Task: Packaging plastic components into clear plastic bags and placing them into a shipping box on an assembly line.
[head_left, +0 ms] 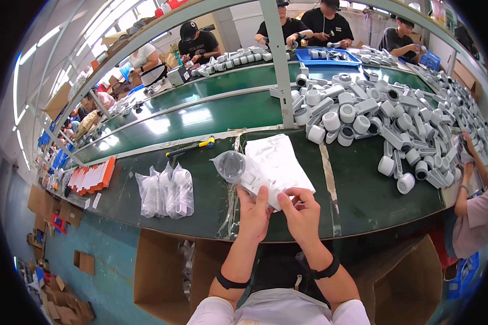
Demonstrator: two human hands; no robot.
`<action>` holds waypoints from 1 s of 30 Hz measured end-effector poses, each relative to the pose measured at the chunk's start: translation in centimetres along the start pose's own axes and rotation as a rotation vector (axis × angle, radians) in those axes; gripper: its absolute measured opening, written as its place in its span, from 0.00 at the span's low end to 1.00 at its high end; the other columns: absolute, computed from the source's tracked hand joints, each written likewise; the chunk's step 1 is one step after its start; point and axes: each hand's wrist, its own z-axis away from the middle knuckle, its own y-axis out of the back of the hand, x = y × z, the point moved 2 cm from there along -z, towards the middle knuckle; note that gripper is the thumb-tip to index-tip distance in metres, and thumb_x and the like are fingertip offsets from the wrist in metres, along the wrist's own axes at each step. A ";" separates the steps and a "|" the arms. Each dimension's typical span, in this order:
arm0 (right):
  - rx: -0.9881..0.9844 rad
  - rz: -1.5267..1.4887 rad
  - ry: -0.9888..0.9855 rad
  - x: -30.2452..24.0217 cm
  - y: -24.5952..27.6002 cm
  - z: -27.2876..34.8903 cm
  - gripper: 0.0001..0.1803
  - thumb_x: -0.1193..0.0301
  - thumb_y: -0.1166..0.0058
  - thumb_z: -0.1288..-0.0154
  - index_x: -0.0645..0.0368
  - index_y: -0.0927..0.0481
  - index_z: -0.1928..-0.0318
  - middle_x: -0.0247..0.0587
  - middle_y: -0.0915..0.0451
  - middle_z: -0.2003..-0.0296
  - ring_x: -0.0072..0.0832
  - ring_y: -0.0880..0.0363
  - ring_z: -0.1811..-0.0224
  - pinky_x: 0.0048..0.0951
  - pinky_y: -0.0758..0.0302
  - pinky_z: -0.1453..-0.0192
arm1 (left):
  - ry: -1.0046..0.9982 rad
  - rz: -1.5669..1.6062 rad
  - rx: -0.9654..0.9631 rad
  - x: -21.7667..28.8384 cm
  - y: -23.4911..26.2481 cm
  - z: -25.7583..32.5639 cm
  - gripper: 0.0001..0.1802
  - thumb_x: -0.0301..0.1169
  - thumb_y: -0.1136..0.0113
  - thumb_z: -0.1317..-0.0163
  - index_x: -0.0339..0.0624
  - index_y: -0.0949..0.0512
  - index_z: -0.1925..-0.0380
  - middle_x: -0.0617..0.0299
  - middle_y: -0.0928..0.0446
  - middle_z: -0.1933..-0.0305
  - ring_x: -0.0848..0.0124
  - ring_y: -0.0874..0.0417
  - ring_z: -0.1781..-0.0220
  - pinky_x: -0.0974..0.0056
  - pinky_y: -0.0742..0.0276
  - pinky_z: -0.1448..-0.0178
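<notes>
Both my hands are closed on a clear plastic bag with a white handheld device (257,176) in it, held over the table. The device's round grey end (231,166) points to the far left. My left hand (253,212) grips the bag from below, thumb on top. My right hand (301,212) pinches its near right end. Under and behind it lies a stack of white plastic bags (279,154). To the left, several bagged white devices (166,192) lie side by side. A hammer (191,147) with a yellow and black handle rests beyond them.
A large heap of grey-white devices (363,111) covers the table's right side. Orange-and-white flat boxes (94,177) stand at the left. A metal post (281,70) rises ahead by the green conveyor (184,122). Cardboard boxes (162,271) sit below the table edge. Other people work across and at right.
</notes>
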 end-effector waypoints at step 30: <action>-0.165 -0.061 0.070 -0.5 -2.8 2.3 0.07 0.76 0.35 0.40 0.63 0.20 0.64 0.29 0.20 0.70 0.11 0.29 0.73 0.16 0.32 0.70 | 0.055 0.190 0.102 1.2 2.5 -0.9 0.23 0.35 0.57 0.25 0.51 0.46 0.33 0.57 0.32 0.37 0.60 0.25 0.40 0.53 0.22 0.43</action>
